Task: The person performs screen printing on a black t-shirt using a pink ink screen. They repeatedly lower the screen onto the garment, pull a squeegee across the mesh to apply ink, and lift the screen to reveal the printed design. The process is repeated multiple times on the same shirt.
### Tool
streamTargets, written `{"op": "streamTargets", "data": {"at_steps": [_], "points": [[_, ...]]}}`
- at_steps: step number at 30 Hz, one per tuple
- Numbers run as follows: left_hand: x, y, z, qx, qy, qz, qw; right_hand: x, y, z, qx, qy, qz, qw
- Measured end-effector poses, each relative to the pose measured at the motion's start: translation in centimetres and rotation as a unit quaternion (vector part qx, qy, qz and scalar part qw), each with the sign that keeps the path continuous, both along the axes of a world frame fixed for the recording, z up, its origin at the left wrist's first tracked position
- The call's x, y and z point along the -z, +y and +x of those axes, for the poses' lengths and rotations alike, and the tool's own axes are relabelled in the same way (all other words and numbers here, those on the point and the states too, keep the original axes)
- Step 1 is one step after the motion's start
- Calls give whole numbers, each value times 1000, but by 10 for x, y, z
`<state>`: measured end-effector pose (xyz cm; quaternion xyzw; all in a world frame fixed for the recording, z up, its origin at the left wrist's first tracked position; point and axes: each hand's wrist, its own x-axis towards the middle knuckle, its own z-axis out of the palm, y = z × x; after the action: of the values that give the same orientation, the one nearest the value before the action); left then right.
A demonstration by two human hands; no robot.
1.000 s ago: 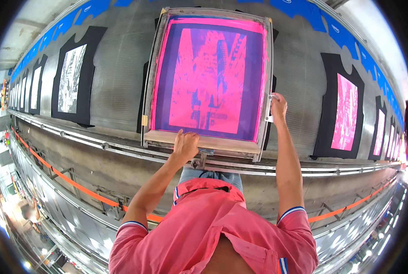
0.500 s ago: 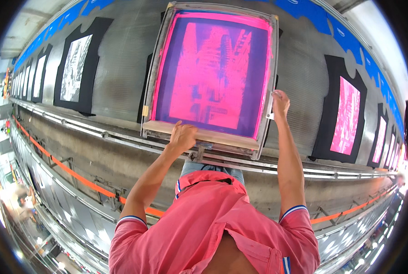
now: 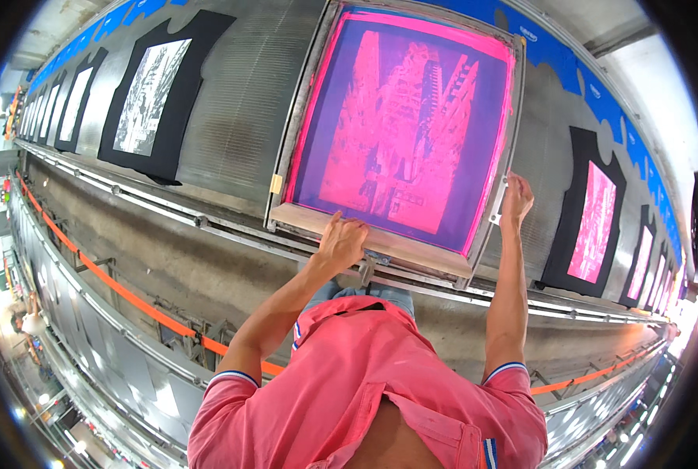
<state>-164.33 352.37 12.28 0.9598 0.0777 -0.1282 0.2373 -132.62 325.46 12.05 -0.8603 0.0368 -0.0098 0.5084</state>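
A screen-printing frame (image 3: pixel 400 248) lies on the long grey table in front of me. Its purple mesh (image 3: pixel 302 156) carries a broad pink ink area with a building-like pattern, and pink ink lines the inner border. My left hand (image 3: pixel 343 241) is closed over the near wooden rail, with its fingertips on the inner side. At the frame's right side my right hand (image 3: pixel 517 197) is closed on the side rail, beside a small white metal tab (image 3: pixel 496 218). The finger undersides are hidden. What lies beneath the mesh cannot be made out.
A black shirt piece (image 3: pixel 192 86) with a white print lies left of the frame. To the right lies another black shirt piece (image 3: pixel 560 250) with a pink print. More printed pieces continue both ways. A metal rail (image 3: pixel 200 221) runs along the table's near edge; an orange strip (image 3: pixel 130 298) lies beyond the walkway.
The frame, both hands and the neighbouring shirt pieces sit further right in view. Black cloth edges that peeked out beside the frame no longer show. Both hands keep their hold.
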Motion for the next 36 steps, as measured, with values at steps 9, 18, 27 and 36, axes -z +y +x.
{"op": "streamTargets", "data": {"at_steps": [9, 18, 27, 36], "points": [[-13, 168, -74, -1, -100, 19, 995, -60, 170, -70, 12, -56, -9, 998], [-13, 371, -151, -50, -128, 8, 990, -52, 369, -129, -42, -89, -35, 995], [21, 572, -239, -85, -73, 37, 993, 23, 599, -212, -73, -20, -5, 997], [29, 716, -291, 57, 163, 156, 973, 76, 709, -299, -49, 11, 132, 990]]}}
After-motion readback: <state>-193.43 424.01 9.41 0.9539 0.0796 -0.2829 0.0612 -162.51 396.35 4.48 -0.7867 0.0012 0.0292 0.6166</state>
